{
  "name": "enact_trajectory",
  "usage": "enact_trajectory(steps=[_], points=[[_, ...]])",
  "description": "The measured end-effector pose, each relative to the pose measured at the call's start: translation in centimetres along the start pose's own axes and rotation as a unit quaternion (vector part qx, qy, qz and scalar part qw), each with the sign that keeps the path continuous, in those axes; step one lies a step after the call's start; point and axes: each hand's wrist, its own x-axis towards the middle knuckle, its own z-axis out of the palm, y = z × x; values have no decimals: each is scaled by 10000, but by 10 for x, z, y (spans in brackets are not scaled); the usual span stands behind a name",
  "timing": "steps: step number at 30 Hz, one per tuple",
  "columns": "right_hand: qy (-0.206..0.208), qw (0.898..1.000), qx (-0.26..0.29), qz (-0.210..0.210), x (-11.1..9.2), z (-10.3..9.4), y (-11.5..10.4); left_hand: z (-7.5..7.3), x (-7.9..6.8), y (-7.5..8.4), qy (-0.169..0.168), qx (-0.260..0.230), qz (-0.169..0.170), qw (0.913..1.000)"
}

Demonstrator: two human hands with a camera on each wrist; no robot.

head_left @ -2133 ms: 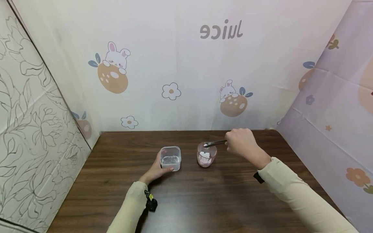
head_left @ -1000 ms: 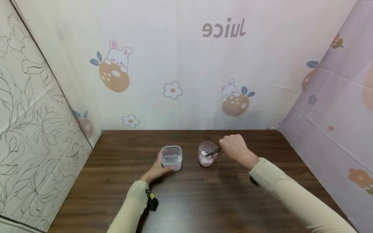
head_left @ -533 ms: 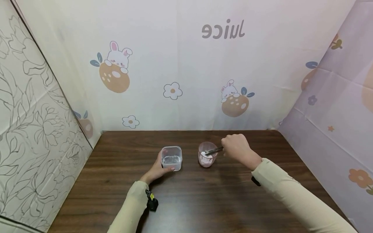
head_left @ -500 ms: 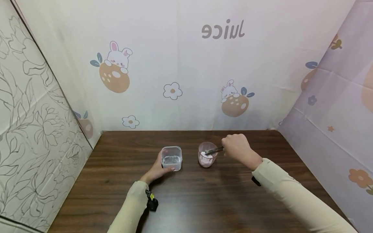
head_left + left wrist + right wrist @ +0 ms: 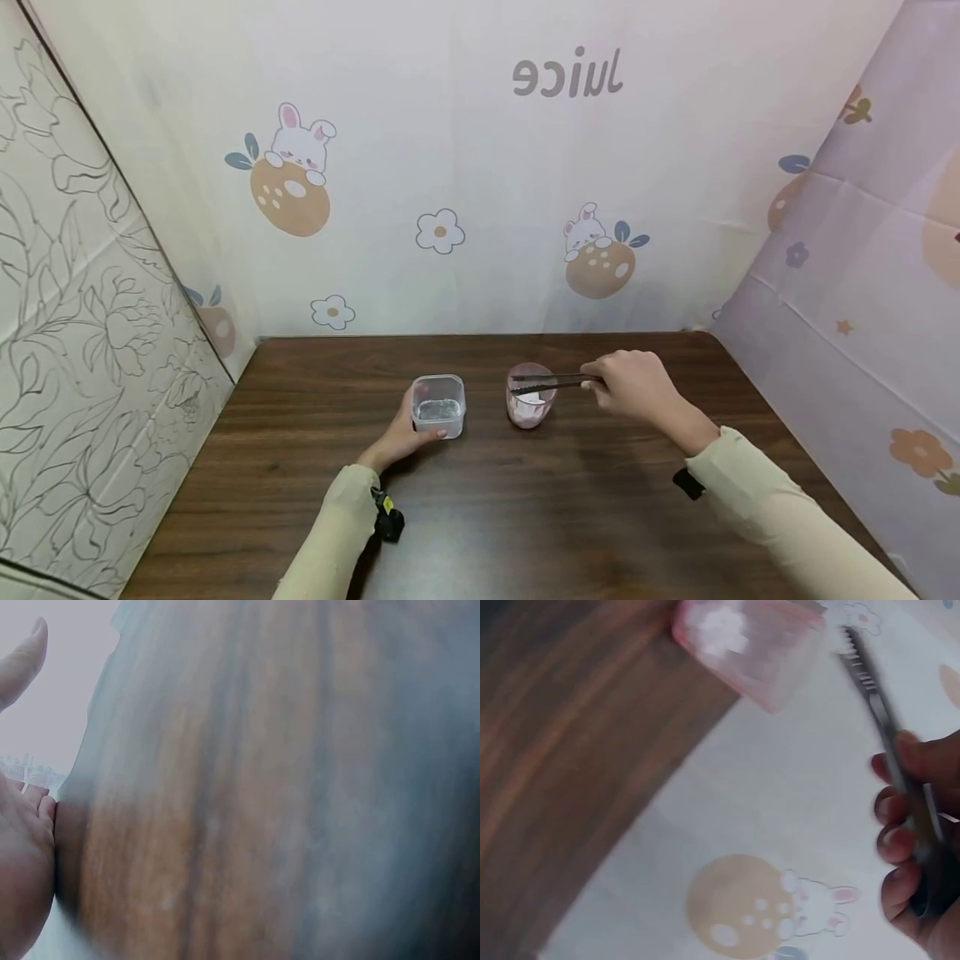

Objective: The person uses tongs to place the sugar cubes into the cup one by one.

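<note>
In the head view my left hand [image 5: 397,437] holds a clear square plastic container [image 5: 452,423] on the table, thumb along its front side. A pinkish see-through cup [image 5: 512,406] stands upright to its right, with white pieces [image 5: 530,400] in the bottom. My right hand [image 5: 633,383] grips dark tongs [image 5: 573,380], whose two arms stand apart over the cup's mouth, with nothing visible between the tips. In the right wrist view the fingers [image 5: 895,844] wrap the tongs' handle, and the serrated tips point toward the cup [image 5: 780,660].
Both things stand on a dark wooden table [image 5: 480,517]. Behind it hangs a white cloth [image 5: 375,167] printed with rabbits, fruit and flowers. A patterned panel [image 5: 97,333] closes the left side and another cloth [image 5: 862,292] the right.
The tongs dipped into the cup, then rose toward its rim as my right hand moved right. Their arms now show spread apart. My left hand and the container keep their place.
</note>
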Motion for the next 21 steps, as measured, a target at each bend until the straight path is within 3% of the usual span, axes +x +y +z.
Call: enact_trajectory(steps=[4,8,13,16,21], points=[[467,9979,342,-296,-12,15,4,-1,2,-4,-13,-66,4,10000],[812,9936,585,-515,-21,33,4,0,8,-25,53,-28,-31,10000],[844,9894,1017,-609,-31,53,-4,0,12,-42,78,125,-62,9999],[674,9886,1237,-534,-36,63,-11,0,10,-37,75,18,-44,10000],[311,9871,1504,-459,-40,76,-23,-2,5,-11,-56,-88,-42,9999]])
